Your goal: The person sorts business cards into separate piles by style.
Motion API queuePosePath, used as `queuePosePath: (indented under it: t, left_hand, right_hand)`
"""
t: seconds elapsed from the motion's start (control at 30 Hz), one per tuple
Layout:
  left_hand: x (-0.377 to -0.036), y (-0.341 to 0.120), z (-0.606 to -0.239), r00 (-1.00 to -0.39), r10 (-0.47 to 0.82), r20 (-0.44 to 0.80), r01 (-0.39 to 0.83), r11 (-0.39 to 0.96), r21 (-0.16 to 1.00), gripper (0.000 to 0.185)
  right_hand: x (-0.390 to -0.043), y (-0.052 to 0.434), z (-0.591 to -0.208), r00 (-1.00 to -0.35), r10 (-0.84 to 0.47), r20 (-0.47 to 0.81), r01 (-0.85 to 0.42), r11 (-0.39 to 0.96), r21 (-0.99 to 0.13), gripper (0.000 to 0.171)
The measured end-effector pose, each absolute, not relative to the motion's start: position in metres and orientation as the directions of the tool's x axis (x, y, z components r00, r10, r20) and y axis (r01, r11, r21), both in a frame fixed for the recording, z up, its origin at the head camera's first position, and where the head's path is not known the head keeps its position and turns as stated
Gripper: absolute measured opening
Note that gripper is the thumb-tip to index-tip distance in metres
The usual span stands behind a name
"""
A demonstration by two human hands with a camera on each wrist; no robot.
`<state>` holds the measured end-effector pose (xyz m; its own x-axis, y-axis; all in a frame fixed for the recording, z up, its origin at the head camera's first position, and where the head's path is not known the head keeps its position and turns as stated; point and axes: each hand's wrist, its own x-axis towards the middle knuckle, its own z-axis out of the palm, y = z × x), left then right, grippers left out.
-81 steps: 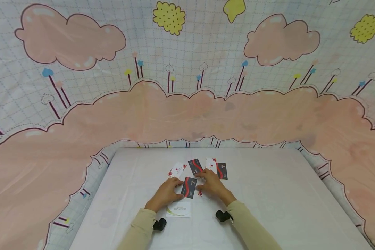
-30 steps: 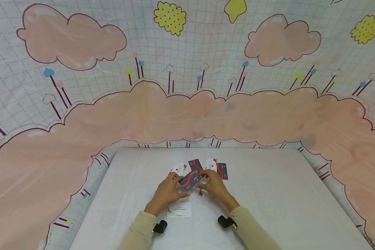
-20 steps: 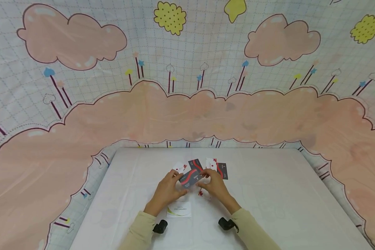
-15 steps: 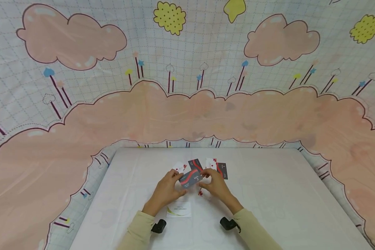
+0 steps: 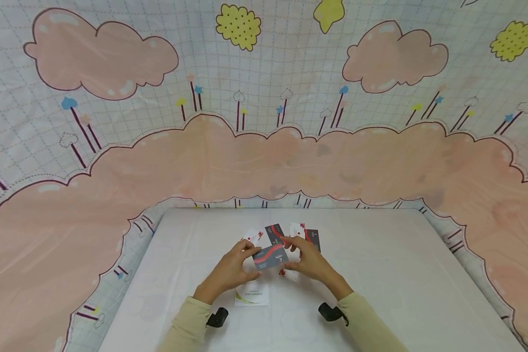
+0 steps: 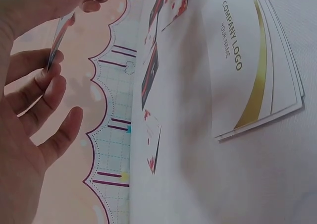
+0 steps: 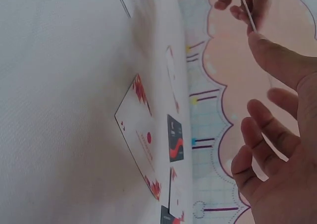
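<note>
Both hands hold one dark grey business card (image 5: 269,257) with a red wave across it, raised above the table and turned lengthwise between them. The left hand (image 5: 230,270) grips its left end; in the left wrist view the card stands edge-on between thumb and fingers. At the opposite end, the right hand (image 5: 311,261) pinches it by thumb and finger, with the other fingers loosely bent. Below the left hand lies a stack of white business cards (image 6: 242,55) with a gold curve and "COMPANY LOGO". A white card with red flowers (image 7: 141,135) lies under the right hand.
Behind the hands on the white table (image 5: 378,274) lie a white floral card (image 5: 256,236), a dark card (image 5: 274,232), another white floral card (image 5: 297,229) and a dark card (image 5: 313,238) beside it. A patterned cloth (image 5: 264,161) hangs behind the table.
The held dark card stood lengthwise away from the person, low over the table; it has been lifted and turned sideways. Lately it has tilted more toward the person as the wrists spread apart.
</note>
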<state>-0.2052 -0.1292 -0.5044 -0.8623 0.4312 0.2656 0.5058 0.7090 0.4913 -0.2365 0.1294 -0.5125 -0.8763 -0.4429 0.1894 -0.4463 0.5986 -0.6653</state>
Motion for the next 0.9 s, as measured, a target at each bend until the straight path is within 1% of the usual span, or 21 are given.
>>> queuePosePath:
  t: [0.1,0.3,0.47,0.6,0.9]
  left_hand:
    - [-0.205,-0.131,-0.503,-0.852,0.448,0.270,0.523,0.703,0.483,0.061]
    - [-0.207,-0.137,-0.504,-0.865,0.420,0.274,0.501,0.713,0.490,0.060]
    - [-0.207,-0.142,-0.506,-0.876,0.401,0.267,0.482,0.725,0.492,0.059]
    - [-0.207,-0.146,-0.508,-0.883,0.395,0.254,0.469,0.734,0.491,0.058]
    - [-0.209,-0.157,-0.512,-0.880,0.419,0.222,0.474,0.757,0.449,0.057]
  right_hand:
    - [-0.236,0.131,-0.512,-0.860,-0.473,0.193,-0.472,0.591,-0.654,0.068]
    - [-0.237,0.129,-0.512,-0.848,-0.489,0.204,-0.496,0.597,-0.631,0.064]
    - [-0.235,0.124,-0.515,-0.844,-0.492,0.215,-0.512,0.616,-0.599,0.061]
    - [-0.234,0.118,-0.519,-0.845,-0.484,0.228,-0.518,0.634,-0.575,0.062]
    - [-0.233,0.107,-0.528,-0.844,-0.481,0.239,-0.524,0.638,-0.564,0.057]
